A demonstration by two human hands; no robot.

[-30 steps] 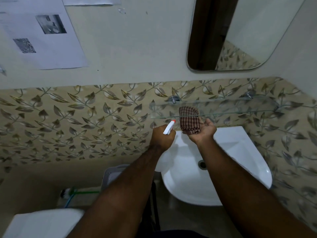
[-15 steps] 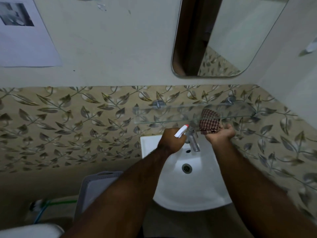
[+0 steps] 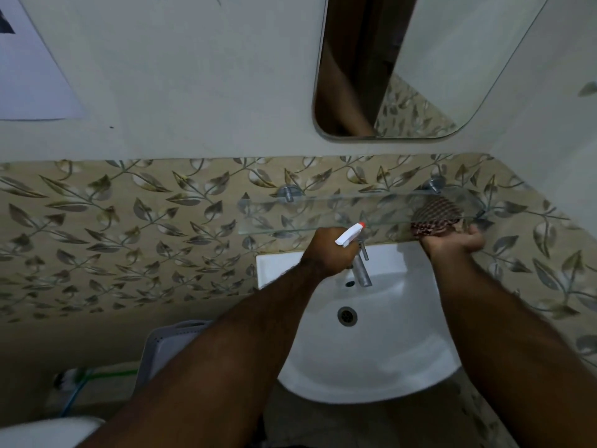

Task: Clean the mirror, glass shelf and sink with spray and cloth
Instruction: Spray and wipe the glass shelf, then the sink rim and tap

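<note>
Wipe flat and firm leftward from the right end of the glass shelf, centre-right of frame, with the checked cloth bunched in curled fingers of the right hand and the spray bottle clenched in fingers of the left hand mid-frame, clear of the tap.

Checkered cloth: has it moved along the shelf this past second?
Yes. The checkered cloth has slid rightward along the glass shelf, from near the left bracket to the right bracket.

Leaf-patterned tiles below a plain pale wall.
</note>
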